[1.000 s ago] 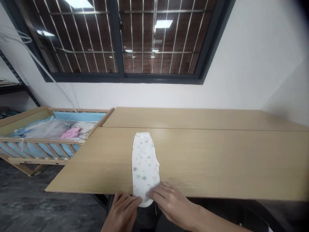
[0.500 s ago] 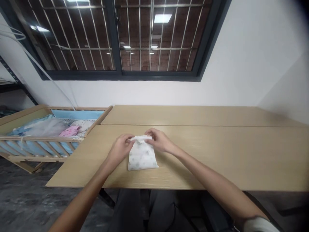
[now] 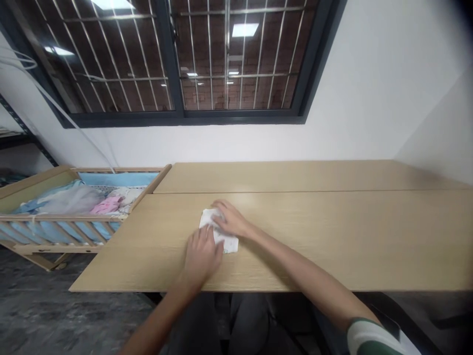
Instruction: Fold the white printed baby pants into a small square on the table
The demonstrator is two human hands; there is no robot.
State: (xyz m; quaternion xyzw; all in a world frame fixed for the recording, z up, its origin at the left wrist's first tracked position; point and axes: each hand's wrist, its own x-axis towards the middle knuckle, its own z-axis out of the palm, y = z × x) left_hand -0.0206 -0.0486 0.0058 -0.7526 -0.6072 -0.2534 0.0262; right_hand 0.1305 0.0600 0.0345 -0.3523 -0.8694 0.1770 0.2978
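Note:
A small white folded cloth [image 3: 231, 244] with a faint print lies on the wooden table in front of me; my hands hide part of it. My left hand [image 3: 201, 251] rests on its lower left side, palm down, fingers pointing away from me. Over the upper right of the cloth is my right hand [image 3: 231, 219], its fingers stretched out across the fabric and a little blurred. Neither hand lifts the cloth.
The pale wooden table [image 3: 332, 236] stretches far to the right, with a seam near its back. At left stands a wooden crib [image 3: 83, 224] with blue lining, holding a pink cloth [image 3: 107, 204] and other fabrics. A barred window [image 3: 236, 59] is above.
Both hands have let go of the cloth's top edge and now lie on it. The left hand came down and nearer to me. The cloth looks smaller and is turned slightly.

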